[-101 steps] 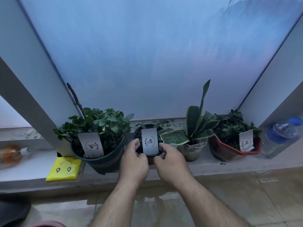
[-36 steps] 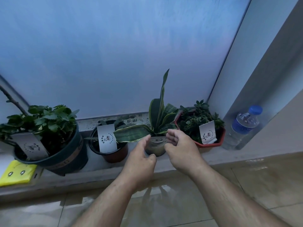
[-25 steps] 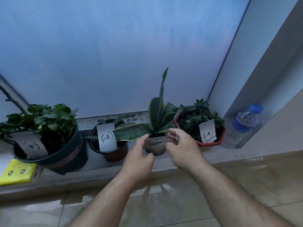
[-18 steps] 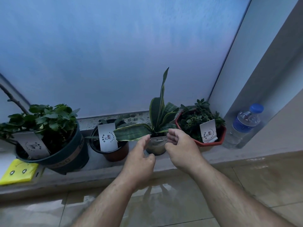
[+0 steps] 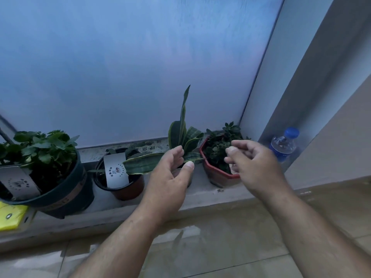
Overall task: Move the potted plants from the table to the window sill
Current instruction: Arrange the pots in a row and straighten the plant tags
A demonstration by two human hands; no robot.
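Head view: four potted plants (image 5: 181, 149) stand along the window sill (image 5: 200, 197). Left hand (image 5: 168, 177) hovers open at the striped-leaf pot; right hand (image 5: 255, 167) hangs loosely curled, empty. Small pots look light; leaves bend, so grasp the pot walls.

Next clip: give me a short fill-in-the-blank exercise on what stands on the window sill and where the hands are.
1. The number of potted plants standing on the window sill is ____.
2. The octagonal pot at the right end of the row is ____ in colour.
3. The water bottle in the corner has a ____ cap.
4. The left hand is in front of the snake plant, while the right hand is in front of the ____ pot.

Missing words: four; red; blue; octagonal
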